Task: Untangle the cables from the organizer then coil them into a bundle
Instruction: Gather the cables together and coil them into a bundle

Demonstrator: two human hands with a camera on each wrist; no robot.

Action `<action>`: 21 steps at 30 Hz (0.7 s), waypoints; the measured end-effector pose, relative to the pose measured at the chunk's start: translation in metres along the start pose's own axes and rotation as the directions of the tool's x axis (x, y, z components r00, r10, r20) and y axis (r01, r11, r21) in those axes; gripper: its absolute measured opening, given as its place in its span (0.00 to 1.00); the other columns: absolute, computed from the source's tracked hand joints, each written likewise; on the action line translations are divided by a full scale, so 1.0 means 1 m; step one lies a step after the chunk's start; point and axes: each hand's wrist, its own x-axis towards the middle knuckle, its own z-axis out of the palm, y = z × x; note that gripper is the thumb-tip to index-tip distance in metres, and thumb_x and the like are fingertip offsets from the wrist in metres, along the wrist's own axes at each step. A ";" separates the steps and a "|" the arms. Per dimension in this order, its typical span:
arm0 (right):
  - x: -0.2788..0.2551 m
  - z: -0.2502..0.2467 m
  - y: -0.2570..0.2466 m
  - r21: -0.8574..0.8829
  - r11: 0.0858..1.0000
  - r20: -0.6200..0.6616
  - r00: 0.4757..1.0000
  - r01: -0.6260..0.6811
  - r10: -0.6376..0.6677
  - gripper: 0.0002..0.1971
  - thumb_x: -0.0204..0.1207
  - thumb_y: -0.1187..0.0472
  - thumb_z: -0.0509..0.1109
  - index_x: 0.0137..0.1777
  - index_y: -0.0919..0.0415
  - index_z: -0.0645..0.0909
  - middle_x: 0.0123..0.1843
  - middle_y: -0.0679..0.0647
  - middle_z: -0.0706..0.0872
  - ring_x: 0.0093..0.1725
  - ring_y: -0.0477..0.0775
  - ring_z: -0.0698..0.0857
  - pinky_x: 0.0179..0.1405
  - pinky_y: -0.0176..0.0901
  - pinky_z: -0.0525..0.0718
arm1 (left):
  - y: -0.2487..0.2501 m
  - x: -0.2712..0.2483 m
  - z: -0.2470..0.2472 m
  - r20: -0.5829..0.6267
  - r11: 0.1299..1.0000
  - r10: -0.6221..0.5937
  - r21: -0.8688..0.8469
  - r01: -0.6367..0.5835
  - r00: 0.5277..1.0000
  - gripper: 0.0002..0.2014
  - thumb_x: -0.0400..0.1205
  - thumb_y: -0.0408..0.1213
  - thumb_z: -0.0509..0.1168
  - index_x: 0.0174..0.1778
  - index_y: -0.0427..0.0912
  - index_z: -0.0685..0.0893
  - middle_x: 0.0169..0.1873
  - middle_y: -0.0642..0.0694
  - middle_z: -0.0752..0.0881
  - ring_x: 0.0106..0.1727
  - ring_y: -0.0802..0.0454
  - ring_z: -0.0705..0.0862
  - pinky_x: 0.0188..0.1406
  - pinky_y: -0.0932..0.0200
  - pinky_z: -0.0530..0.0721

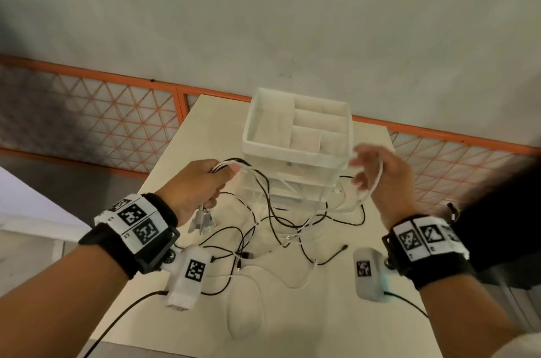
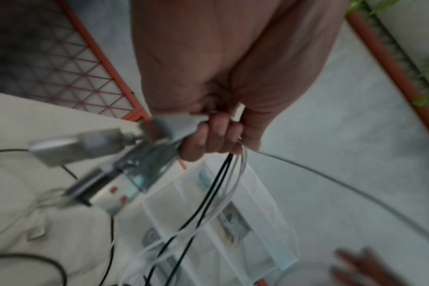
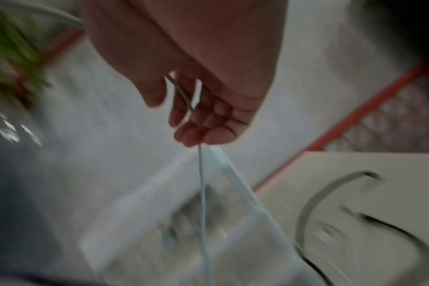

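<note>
My left hand (image 1: 194, 188) is clenched around a gathered bunch of thin white and black cables (image 1: 234, 167), their grey metal plugs (image 1: 202, 220) dangling below my fist. My right hand (image 1: 380, 179) has 1 white cable (image 1: 377, 182) running through its loosely curled fingers, more guiding than clamping. That strand arcs from left fist to right, lying crosswise in front of the clear plastic drawer organizer (image 1: 298, 135) on the cream table (image 1: 336, 313). The loose tails lie tangled below, nearer my left hand, so I'd likely loop toward it.

A pale table (image 1: 336, 313) stands before an orange-framed lattice fence (image 1: 87, 114)
</note>
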 end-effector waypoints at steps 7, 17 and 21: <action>0.015 -0.008 -0.038 -0.226 0.950 -0.072 0.969 0.216 -0.237 0.20 0.77 0.37 0.70 0.67 0.39 0.79 0.63 0.41 0.86 0.42 0.61 0.89 0.54 0.61 0.89 | -0.005 0.003 0.002 -0.061 0.995 -0.037 -0.091 0.031 0.997 0.19 0.84 0.49 0.67 0.33 0.43 0.72 0.25 0.50 0.68 0.27 0.52 0.66 0.27 0.57 0.71; 0.045 -0.009 -0.037 -0.204 0.974 -0.240 0.960 0.098 -0.147 0.33 0.66 0.21 0.67 0.68 0.37 0.75 0.55 0.45 0.89 0.50 0.57 0.92 0.57 0.59 0.89 | -0.019 0.019 -0.003 -0.205 0.980 -0.162 -0.151 0.132 0.965 0.15 0.88 0.42 0.63 0.37 0.42 0.72 0.27 0.46 0.69 0.23 0.53 0.62 0.14 0.64 0.64; 0.057 -0.019 0.028 -0.150 0.930 -0.240 0.924 -0.337 0.296 0.43 0.58 0.15 0.64 0.53 0.55 0.82 0.53 0.58 0.92 0.54 0.65 0.92 0.60 0.67 0.88 | -0.027 0.025 -0.011 -0.300 0.983 -0.176 -0.110 0.149 0.938 0.16 0.88 0.43 0.62 0.36 0.41 0.72 0.28 0.45 0.69 0.24 0.50 0.61 0.16 0.64 0.62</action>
